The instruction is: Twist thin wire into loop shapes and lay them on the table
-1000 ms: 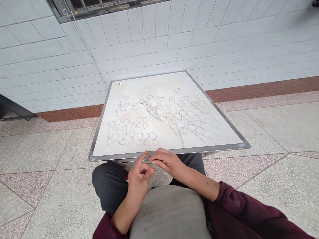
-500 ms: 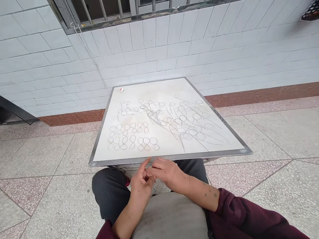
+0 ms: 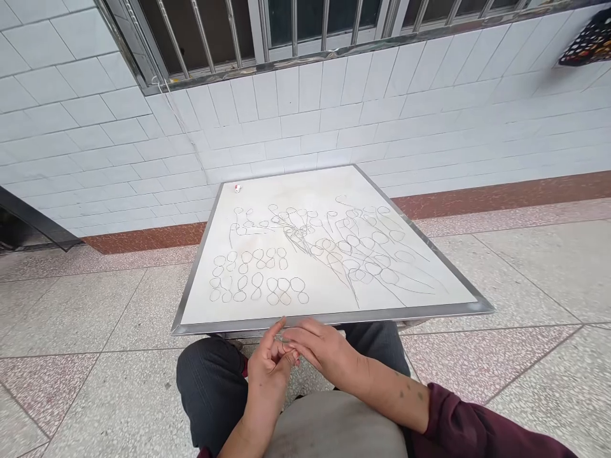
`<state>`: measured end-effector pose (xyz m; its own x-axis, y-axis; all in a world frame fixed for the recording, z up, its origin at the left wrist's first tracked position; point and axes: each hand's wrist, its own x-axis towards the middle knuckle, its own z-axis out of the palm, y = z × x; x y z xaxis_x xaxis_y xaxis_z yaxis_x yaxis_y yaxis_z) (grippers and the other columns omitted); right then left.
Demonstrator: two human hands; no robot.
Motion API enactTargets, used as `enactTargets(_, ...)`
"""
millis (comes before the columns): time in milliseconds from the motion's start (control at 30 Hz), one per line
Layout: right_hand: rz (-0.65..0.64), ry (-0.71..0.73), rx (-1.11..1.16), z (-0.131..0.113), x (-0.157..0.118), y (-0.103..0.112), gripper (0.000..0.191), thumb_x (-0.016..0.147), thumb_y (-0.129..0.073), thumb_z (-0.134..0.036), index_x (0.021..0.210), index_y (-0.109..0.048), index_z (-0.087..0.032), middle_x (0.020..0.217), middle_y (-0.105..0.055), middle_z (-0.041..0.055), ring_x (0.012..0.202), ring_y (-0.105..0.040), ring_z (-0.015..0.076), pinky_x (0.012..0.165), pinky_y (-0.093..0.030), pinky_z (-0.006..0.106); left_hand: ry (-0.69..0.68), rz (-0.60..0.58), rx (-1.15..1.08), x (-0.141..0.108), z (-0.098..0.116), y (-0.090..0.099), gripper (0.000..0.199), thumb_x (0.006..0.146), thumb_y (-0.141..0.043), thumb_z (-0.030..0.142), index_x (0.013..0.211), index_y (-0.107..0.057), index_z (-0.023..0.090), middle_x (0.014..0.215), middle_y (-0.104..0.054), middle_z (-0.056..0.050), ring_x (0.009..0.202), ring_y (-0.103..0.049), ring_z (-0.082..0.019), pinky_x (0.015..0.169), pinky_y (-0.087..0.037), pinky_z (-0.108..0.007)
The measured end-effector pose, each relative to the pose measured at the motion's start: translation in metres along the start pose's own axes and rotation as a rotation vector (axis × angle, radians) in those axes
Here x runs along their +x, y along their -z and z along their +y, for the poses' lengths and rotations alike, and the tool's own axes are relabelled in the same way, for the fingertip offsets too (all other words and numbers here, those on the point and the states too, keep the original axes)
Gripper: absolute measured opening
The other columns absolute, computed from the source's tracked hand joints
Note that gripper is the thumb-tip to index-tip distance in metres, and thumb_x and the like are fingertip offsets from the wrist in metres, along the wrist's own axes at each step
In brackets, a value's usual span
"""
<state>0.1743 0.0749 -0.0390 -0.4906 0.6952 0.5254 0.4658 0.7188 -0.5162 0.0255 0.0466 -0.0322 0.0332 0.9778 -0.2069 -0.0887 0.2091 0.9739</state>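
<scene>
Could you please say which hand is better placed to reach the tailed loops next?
Probably the right hand: it is nearer the tailed loops, mostly on the right of the table.

White table (image 3: 305, 181) with grey rim (image 3: 329, 317); on it, dark wire loops (image 3: 300, 231); behind it, I see white tiles (image 3: 300, 124) above a mottled red-brown baseboard (image 3: 143, 239); around it, speckled grey-and-pink floor (image 3: 138, 394); before it, maroon sleeve (image 3: 463, 420), dark trousers (image 3: 205, 381).

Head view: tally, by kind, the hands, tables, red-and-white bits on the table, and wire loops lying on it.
Hands: 2 (left hand, right hand)
Table: 1
Red-and-white bit: 1
Total: 4, leaving out the wire loops, which overlap too much to count surely.
</scene>
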Motion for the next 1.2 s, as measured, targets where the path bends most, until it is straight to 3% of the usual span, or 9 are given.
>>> enactTargets(133,0.046,-0.058,0.047,0.0,-0.002,-0.002,0.022,0.097,-0.041,-0.022,0.111,-0.058,-0.019,0.079,-0.062,0.0048,0.071,-0.057,0.017,0.063,-0.05,0.029,-0.005,0.029,0.021,0.001,0.001,0.001,0.06,0.073,-0.069,0.024,0.13,-0.054,0.016,0.058,-0.057,0.005,0.057,-0.051,-0.011,0.061,-0.042,-0.024)
enactTargets(367,0.04,-0.074,-0.01,-0.009,-0.004,-0.005,0.026,0.092,-0.043,-0.012,0.101,-0.066,-0.02,0.071,-0.055,0.0026,0.063,-0.051,0.0144,0.054,-0.045,0.024,-0.014,0.016,0.067,0.001,-0.001,0.004,0.057,0.074,-0.067,0.021,0.129,-0.054,0.015,0.06,-0.059,0.004,0.059,-0.051,-0.011,0.062,-0.041,-0.025)
enactTargets(500,0.086,-0.082,-0.033,-0.005,-0.007,-0.008,0.029,0.091,-0.043,-0.007,0.101,-0.067,-0.02,0.076,-0.058,0.0037,0.067,-0.054,0.0144,0.054,-0.045,0.023,-0.004,0.018,0.09,0.002,-0.002,0.006,0.059,0.074,-0.065,0.02,0.131,-0.052,0.013,0.06,-0.059,0.005,0.06,-0.052,-0.012,0.064,-0.042,-0.025)
enactTargets(633,0.099,-0.027,-0.057,0.0,-0.006,-0.008,0.023,0.091,-0.05,-0.012,0.105,-0.067,-0.02,0.075,-0.061,0.0037,0.068,-0.054,0.0151,0.058,-0.049,0.025,0.007,0.027,0.139,0.001,-0.004,0.005,0.061,0.075,-0.065,0.021,0.134,-0.051,0.013,0.057,-0.056,0.006,0.057,-0.05,-0.012,0.06,-0.04,-0.024)
enactTargets(767,0.079,-0.03,-0.086,0.0,-0.001,-0.008,0.018,0.092,-0.052,-0.016,0.094,-0.069,-0.019,0.066,-0.059,0.0029,0.063,-0.049,0.0151,0.058,-0.048,0.027,-0.052,0.014,0.186,0.001,-0.009,0.004,0.059,0.077,-0.063,0.021,0.134,-0.052,0.015,0.056,-0.053,0.006,0.056,-0.047,-0.011,0.06,-0.041,-0.024)
enactTargets(900,0.069,-0.05,-0.062,-0.001,0.006,-0.008,0.019,0.094,-0.05,-0.018,0.097,-0.068,-0.019,0.069,-0.06,0.0044,0.067,-0.05,0.0174,0.06,-0.049,0.03,-0.049,0.058,0.122,0.003,-0.008,0.005,0.057,0.076,-0.065,0.022,0.131,-0.054,0.015,0.054,-0.05,0.008,0.054,-0.046,-0.01,0.059,-0.041,-0.024)
enactTargets(1033,0.036,-0.189,0.141,0.005,0.005,-0.005,0.031,0.089,-0.06,-0.033,0.117,-0.06,-0.019,0.094,-0.064,0.0099,0.086,-0.057,0.0212,0.071,-0.053,0.035,-0.037,0.109,-0.08,0.004,-0.001,0.009,0.062,0.076,-0.069,0.025,0.134,-0.049,0.014,0.062,-0.061,0.005,0.064,-0.055,-0.012,0.071,-0.047,-0.027)
enactTargets(1200,-0.022,-0.508,0.511,0.003,-0.002,-0.011,0.024,0.087,-0.061,-0.034,0.107,-0.062,-0.022,0.081,-0.063,0.0026,0.065,-0.058,0.0142,0.055,-0.051,0.026,-0.035,0.166,-0.221,0.007,0.004,0.009,0.066,0.074,-0.073,0.024,0.134,-0.046,0.016,0.067,-0.066,0.004,0.068,-0.059,-0.011,0.08,-0.047,-0.029)
